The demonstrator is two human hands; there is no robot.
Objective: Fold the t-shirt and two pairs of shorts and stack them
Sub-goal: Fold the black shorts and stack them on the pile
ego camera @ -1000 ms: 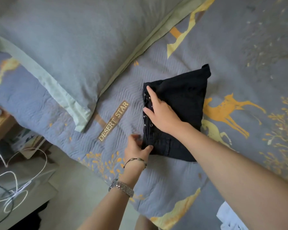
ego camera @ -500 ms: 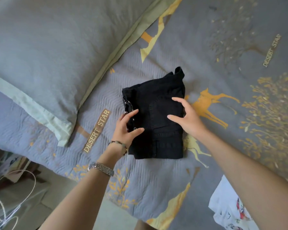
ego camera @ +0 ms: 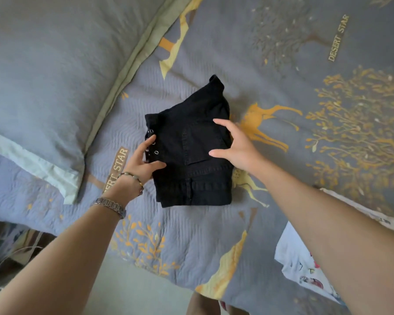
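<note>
A pair of black shorts (ego camera: 191, 151) lies folded into a compact bundle on the grey quilted bed (ego camera: 282, 64), just right of the large pillow (ego camera: 55, 64). The left hand (ego camera: 139, 162) touches the bundle's left edge at the metal eyelets, thumb and fingers spread. The right hand (ego camera: 237, 144) hovers over the bundle's right side, fingers splayed, gripping nothing. A white printed t-shirt (ego camera: 298, 260) lies well below and to the right of the shorts.
</note>
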